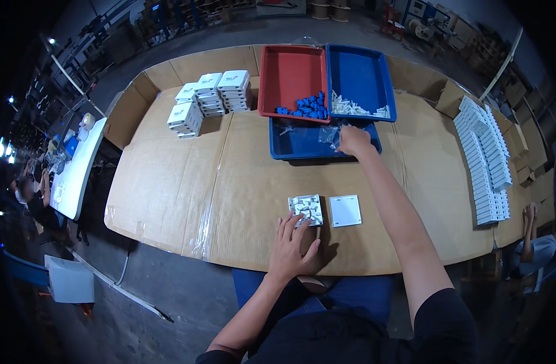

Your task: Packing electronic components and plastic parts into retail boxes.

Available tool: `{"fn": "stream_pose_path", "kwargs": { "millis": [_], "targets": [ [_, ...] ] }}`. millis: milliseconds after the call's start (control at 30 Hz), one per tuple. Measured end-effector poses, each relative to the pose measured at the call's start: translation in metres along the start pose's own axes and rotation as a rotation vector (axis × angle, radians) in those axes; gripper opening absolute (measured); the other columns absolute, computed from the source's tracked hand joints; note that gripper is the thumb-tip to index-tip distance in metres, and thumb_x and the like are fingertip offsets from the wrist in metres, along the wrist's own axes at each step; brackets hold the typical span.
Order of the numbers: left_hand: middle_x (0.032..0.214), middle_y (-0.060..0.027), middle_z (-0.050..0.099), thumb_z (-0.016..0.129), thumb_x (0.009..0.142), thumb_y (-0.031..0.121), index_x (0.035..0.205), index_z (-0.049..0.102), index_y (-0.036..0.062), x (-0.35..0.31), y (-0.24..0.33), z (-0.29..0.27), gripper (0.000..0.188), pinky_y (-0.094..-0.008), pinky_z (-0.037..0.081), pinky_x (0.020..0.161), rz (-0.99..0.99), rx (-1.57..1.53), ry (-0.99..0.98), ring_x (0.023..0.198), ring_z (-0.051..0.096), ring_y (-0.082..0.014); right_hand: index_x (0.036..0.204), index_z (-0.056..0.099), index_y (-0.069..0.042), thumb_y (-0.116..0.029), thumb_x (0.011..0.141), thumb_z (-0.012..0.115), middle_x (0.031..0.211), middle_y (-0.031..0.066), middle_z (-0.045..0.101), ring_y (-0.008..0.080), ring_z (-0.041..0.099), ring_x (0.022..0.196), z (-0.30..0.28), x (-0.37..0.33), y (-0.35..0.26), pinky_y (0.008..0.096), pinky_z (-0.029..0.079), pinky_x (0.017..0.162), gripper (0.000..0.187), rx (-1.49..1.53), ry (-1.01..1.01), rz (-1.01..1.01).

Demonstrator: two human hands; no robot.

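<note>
My left hand (293, 247) lies with spread fingers on a small square white box (306, 210), its fingertips touching the pale and dark parts inside. Right of the box, a flat square white cover (345, 211) rests on the cardboard. My right hand (354, 141) reaches into the lower blue tray (296, 145), its fingers bent and drawn together beside a small clear plastic bag (329, 134). What those fingers hold, if anything, is hidden. Behind that tray, a red tray (293, 70) contains blue pieces (308, 107), and another blue tray (360, 67) contains white plastic pieces (351, 106).
Stacked white boxes (185, 118) stand at the far left of the cardboard-covered table (169, 188). Long rows of white boxes (481, 161) line the right side. Cardboard walls (199, 64) edge the back. Other people sit at far left and right, beside a white table (78, 167) at left.
</note>
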State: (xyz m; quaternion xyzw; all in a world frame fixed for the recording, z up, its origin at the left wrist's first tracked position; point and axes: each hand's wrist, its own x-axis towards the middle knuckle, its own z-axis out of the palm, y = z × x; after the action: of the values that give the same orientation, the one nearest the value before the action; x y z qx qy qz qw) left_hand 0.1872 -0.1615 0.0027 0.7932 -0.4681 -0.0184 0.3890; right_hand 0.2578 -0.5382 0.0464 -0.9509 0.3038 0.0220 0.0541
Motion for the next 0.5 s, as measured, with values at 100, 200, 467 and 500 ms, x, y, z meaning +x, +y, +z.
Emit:
{"fn": "stream_pose_path", "kwargs": {
  "millis": [100,200,467,500],
  "targets": [
    [0.146,-0.0152,0.053,0.075,0.092,0.029,0.14,0.059,0.0085,0.001,0.003,-0.003,0.054,-0.0578,0.028,0.123,0.008,-0.03,0.039,0.148,0.04,-0.0395,0.097,0.078,-0.011,-0.028,0.08,0.083,0.107,0.015,0.077,0.034,0.072,0.108,-0.006,-0.003,0.011,0.0464,0.056,0.093,0.024,0.074,0.025,0.048],
    [0.142,-0.0164,0.056,0.075,0.092,0.023,0.137,0.061,0.0065,-0.004,0.0,-0.006,0.049,-0.0524,0.037,0.119,-0.012,-0.106,0.108,0.141,0.048,-0.0392,0.104,0.079,-0.011,-0.023,0.083,0.08,0.105,0.0169,0.077,0.0328,0.074,0.101,-0.019,-0.026,0.01,0.0438,0.057,0.089,0.024,0.199,0.099,0.017],
    [0.13,-0.014,0.064,0.065,0.103,0.011,0.138,0.058,-0.0004,0.023,0.025,-0.001,0.038,-0.0362,0.05,0.104,-0.337,-0.922,0.252,0.117,0.065,-0.0231,0.107,0.075,-0.001,-0.012,0.101,0.07,0.084,-0.005,0.067,0.0022,0.05,0.072,-0.027,-0.18,-0.022,0.0211,0.041,0.062,0.013,1.584,-0.099,-0.2],
    [0.128,-0.0114,0.065,0.063,0.105,0.012,0.139,0.057,-0.0007,0.03,0.033,0.0,0.037,-0.0313,0.051,0.1,-0.297,-1.015,0.285,0.11,0.065,-0.0162,0.11,0.074,-0.001,-0.01,0.101,0.07,0.085,-0.0044,0.068,0.0027,0.051,0.072,-0.021,-0.197,-0.029,0.0212,0.041,0.063,0.013,1.566,-0.122,-0.247]
  ]
}}
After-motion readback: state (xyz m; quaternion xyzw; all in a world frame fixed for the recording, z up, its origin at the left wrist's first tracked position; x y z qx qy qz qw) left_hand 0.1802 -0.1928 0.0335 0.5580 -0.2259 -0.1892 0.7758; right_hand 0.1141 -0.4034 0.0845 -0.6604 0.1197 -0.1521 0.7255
